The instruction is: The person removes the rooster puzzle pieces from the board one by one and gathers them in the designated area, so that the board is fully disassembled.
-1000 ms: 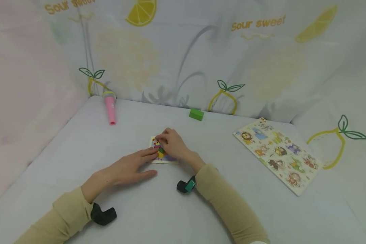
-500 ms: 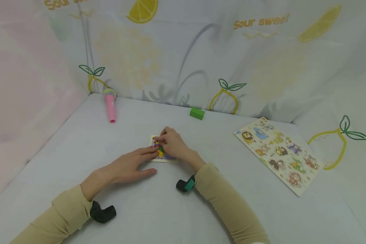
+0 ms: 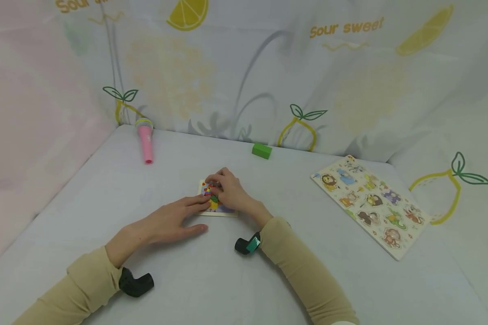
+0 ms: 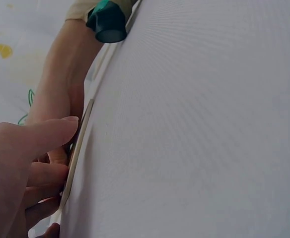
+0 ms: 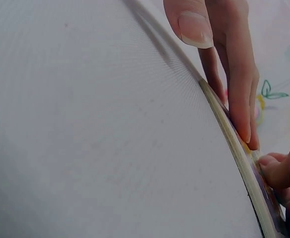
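Observation:
A small wooden picture puzzle (image 3: 217, 213) with a colourful chick lies flat at mid-table in the head view. From the left, my left hand (image 3: 166, 222) reaches over with straight fingers, their tips resting on its left part, the thumb spread on the cloth side. My right hand (image 3: 232, 192) bends over its upper right, thumb and index finger touching the picture. Whether a piece is pinched between them is hidden. The left wrist view shows the board's thin edge (image 4: 78, 148) beside my left thumb. In the right wrist view, my right thumb (image 5: 276, 171) touches the board's face.
A pink toy microphone (image 3: 146, 144) lies at the back left, and a green block (image 3: 262, 150) sits at the back. On the right rests a large animal puzzle board (image 3: 372, 203). A printed cloth wall (image 3: 236, 67) stands behind the white table.
My right index finger and thumb have moved apart a little over the picture, leaving a gap between them. My left hand stays in place. The head view shifted slightly.

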Demonstrator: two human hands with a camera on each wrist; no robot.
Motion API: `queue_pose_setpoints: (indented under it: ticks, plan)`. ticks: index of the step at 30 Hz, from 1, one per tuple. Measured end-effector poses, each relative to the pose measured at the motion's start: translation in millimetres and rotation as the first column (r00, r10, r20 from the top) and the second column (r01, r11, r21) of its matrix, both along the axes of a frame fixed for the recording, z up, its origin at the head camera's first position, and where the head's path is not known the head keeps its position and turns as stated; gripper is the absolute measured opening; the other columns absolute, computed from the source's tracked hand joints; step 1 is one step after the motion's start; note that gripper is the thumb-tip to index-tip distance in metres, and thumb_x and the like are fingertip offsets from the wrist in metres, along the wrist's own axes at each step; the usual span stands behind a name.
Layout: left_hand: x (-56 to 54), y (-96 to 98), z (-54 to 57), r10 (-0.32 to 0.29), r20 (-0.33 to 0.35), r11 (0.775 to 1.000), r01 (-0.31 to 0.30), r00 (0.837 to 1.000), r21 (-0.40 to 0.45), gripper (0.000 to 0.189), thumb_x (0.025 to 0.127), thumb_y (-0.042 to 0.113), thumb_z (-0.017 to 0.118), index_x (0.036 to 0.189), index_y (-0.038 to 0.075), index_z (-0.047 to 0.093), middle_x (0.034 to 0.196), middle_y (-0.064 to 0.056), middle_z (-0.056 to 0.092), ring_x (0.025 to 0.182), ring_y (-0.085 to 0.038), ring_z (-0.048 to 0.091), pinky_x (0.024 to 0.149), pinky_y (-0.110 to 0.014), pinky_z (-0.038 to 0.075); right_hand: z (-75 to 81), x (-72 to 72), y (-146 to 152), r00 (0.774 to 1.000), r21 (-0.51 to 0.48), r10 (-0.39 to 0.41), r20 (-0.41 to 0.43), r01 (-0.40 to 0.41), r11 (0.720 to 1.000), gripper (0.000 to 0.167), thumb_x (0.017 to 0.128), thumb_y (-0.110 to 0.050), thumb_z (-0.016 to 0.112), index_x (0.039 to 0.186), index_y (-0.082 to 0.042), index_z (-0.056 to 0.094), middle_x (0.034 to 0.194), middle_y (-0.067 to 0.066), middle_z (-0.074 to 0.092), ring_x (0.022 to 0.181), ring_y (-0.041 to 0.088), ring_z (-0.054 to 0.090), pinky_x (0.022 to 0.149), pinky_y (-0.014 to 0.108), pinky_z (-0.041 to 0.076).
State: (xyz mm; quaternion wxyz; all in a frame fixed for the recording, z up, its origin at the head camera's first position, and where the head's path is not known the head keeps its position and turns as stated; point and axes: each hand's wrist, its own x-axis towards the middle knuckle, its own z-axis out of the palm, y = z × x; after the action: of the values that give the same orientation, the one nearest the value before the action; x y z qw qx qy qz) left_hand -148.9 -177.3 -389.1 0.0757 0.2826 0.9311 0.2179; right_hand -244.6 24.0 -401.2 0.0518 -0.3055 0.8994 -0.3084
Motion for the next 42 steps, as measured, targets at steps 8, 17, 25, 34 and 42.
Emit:
queue_pose_setpoints:
  ticks: [8,17,25,34,42]
  plan:
    - [0.3,0.7,-0.4,0.002,-0.008,1.000,-0.002,1.000,0.006,0.067,0.096,0.054,0.059,0.150,0.015,0.048,0.161,0.000,0.036,0.147,-0.028,0.036,0.111,-0.054,0.039,-0.6,-0.2,1.6,1.000,-0.047,0.019,-0.015,-0.020,0.999,0.027,0.099,-0.008,0.061,0.126,-0.007,0.061,0.116,0.009,0.057,0.099,0.019,0.054,0.090,0.033,0.041]
    - [2.1,1.2,1.6,-0.004,-0.006,1.000,0.003,1.000,-0.003,0.069,0.096,0.053,0.059,0.151,0.014,0.046,0.162,-0.001,0.034,0.147,-0.029,0.035,0.112,-0.054,0.038,4.9,0.3,3.3,1.000,-0.070,0.016,0.020,-0.014,0.997,0.033,0.098,-0.006,0.063,0.131,-0.009,0.064,0.111,0.009,0.056,0.093,0.017,0.058,0.081,0.023,0.048]
    - [3.5,1.9,2.2,-0.001,-0.020,1.000,0.001,1.000,-0.001,0.069,0.096,0.051,0.061,0.151,0.013,0.046,0.161,-0.002,0.036,0.146,-0.033,0.036,0.113,-0.055,0.037,8.0,2.8,1.5,1.000,-0.096,-0.017,0.026,0.020,0.995,0.027,0.096,-0.013,0.067,0.123,-0.009,0.065,0.105,0.009,0.061,0.093,0.018,0.060,0.080,0.024,0.049]
    - [8.3,12.5,0.3,0.003,-0.101,1.000,-0.005,0.995,-0.019,0.070,0.096,0.054,0.058,0.146,0.006,0.050,0.155,-0.011,0.044,0.142,-0.045,0.038,0.117,-0.056,0.029,10.8,-1.6,10.7,0.985,-0.189,-0.102,0.137,0.127,0.974,0.014,0.097,-0.024,0.068,0.101,-0.011,0.065,0.099,0.002,0.068,0.085,0.012,0.061,0.075,0.020,0.049]
    - [6.6,21.7,-1.0,-0.031,-0.240,0.996,0.009,0.970,-0.092,0.060,0.097,0.049,0.060,0.147,0.016,0.052,0.142,-0.011,0.053,0.125,-0.032,0.048,0.109,-0.048,0.040,25.1,-9.5,54.9,0.973,-0.209,-0.186,0.136,0.212,0.955,0.016,0.096,-0.020,0.069,0.106,-0.008,0.071,0.097,0.005,0.072,0.078,0.017,0.062,0.065,0.022,0.050]
